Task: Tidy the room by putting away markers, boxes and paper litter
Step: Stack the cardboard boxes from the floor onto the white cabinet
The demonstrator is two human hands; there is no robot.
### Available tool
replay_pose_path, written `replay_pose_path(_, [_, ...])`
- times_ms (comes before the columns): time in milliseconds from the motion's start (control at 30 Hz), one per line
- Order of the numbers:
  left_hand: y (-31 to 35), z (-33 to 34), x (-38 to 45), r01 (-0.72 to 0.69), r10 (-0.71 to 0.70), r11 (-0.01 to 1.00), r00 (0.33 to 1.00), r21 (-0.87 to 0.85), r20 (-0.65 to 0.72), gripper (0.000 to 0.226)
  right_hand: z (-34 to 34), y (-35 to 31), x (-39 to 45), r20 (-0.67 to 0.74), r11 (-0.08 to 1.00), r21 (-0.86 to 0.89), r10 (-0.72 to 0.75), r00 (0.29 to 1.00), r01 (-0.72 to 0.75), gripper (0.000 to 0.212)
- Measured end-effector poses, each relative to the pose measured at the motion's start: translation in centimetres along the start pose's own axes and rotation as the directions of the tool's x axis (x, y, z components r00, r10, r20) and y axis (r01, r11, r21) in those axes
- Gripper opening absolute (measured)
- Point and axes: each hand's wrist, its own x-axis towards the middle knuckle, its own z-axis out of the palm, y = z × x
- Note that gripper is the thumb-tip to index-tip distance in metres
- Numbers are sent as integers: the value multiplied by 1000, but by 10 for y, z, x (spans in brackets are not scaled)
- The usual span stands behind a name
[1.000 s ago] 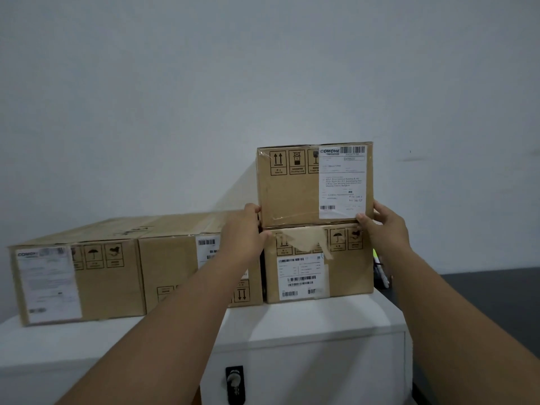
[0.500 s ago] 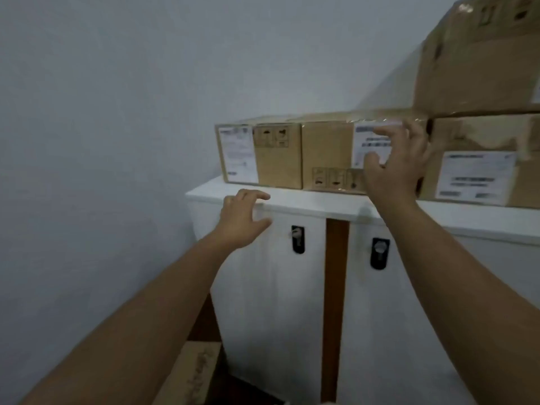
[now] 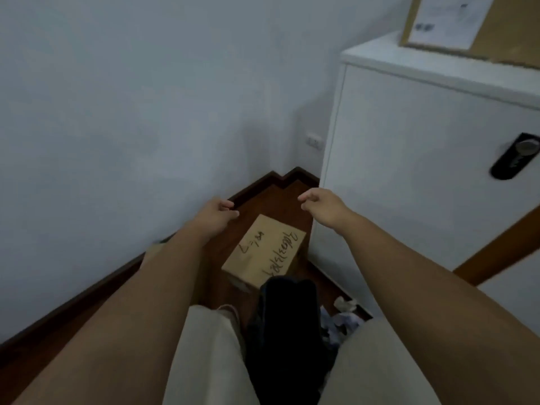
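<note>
A brown cardboard box (image 3: 263, 252) with black handwriting on its top lies on the wooden floor between the wall and the white cabinet (image 3: 409, 159). My left hand (image 3: 217, 213) hovers above the box's far left corner, fingers curled and holding nothing. My right hand (image 3: 321, 206) hangs above its far right side, fingers apart and empty. Both hands are clear of the box. Crumpled paper litter (image 3: 343, 317) lies on the floor by the cabinet's base.
Another cardboard box (image 3: 467, 24) with a white label sits on the cabinet top at upper right. A black lock handle (image 3: 514, 156) is on the cabinet door. A dark object (image 3: 286, 331) rests between my legs. The white wall (image 3: 117, 112) closes the left side.
My hands let go of the stacked box on the cabinet and dropped down. My view swung left and downward to the floor, where the handwritten box now shows.
</note>
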Motion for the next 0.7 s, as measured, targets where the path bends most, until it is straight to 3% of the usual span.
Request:
replay_pose_path(133, [-80,15,14,196,-195,980,981,-45,20,27,70,34,29,178,980,-57,198,964,-190,30])
replay_pose_path(367, [-170,38,58,355,-354,935,932,6,81,26,145,91,80,272,928,-95,372,888,-360,26])
replay_pose_path(567, [-220,79,102,384,-398,917,901,110,170,49,202,137,134,338,842,-4,509,792,-540,66])
replay_pose_path(667, [-241,99,115,391,-413,909,890,145,193,51,216,125,136,307,779,63,579,755,-623,41])
replay_pose_path(700, [-244,103,121,395,-418,907,885,147,203,53,221,130,140,286,767,70,597,750,-637,42])
